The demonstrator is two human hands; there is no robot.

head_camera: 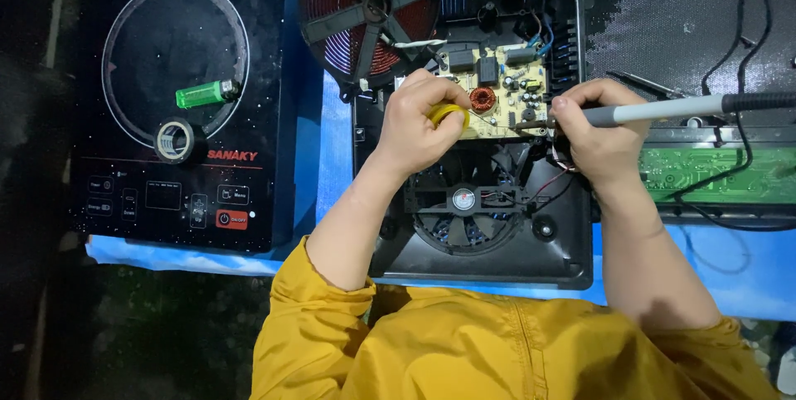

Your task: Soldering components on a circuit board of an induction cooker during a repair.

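Up close, the left hand curls its fingers shut around a small yellow solder spool, while the right hand pinches a grey-handled soldering iron like a pen, its tip down on the pale circuit board. That board sits inside the opened black cooker housing, above a round fan and beside the red coil. Further left, a green lighter and a tape roll lie on the black glass cooktop panel.

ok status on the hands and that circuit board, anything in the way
Left hand grips a yellow solder spool. Right hand holds the soldering iron, tip at the circuit board. Copper coil flipped aside; nothing blocking.
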